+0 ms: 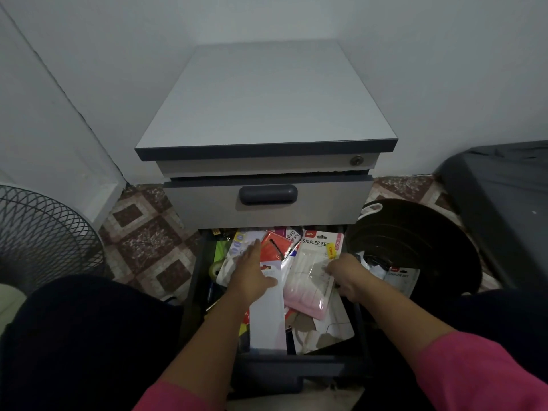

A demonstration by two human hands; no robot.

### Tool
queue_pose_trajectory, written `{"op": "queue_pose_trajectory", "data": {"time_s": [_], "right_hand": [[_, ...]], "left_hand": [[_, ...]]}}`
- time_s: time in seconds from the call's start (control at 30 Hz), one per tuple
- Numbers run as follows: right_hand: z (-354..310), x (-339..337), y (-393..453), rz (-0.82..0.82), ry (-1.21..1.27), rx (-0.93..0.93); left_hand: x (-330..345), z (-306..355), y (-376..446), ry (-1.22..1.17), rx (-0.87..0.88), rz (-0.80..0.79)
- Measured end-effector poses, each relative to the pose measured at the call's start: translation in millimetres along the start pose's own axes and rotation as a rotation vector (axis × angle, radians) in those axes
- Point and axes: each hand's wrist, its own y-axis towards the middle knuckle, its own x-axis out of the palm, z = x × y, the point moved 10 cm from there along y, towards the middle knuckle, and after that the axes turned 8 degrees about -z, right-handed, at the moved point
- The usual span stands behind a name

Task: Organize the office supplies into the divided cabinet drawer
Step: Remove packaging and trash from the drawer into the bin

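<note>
The cabinet's lower drawer (194, 292) is pulled out and crowded with office supplies. My left hand (252, 271) lies flat, fingers straight, on a long white card pack (268, 318) in the middle of the drawer. My right hand (345, 277) pinches the right edge of a pink "STAPLER SET" blister pack (314, 262) that leans on the drawer's right side. A red packet (274, 243) sits behind my left hand. A tape roll (215, 269) and green items (221, 250) lie along the left side.
A grey pedestal cabinet (267, 99) stands against the wall, its upper drawer (268, 197) shut. At the right, a dark round bin (421, 244) holds another stapler set pack (398, 277). A wire fan guard (38, 232) is at the left, and a dark crate (504, 203) at the far right.
</note>
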Motion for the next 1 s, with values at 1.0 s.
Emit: {"op": "queue_pose_trajectory", "data": {"time_s": [1.0], "right_hand": [[-4, -4, -12, -0.007, -0.114, 0.037]], "left_hand": [[24, -17, -33, -0.734, -0.164, -0.244]]}}
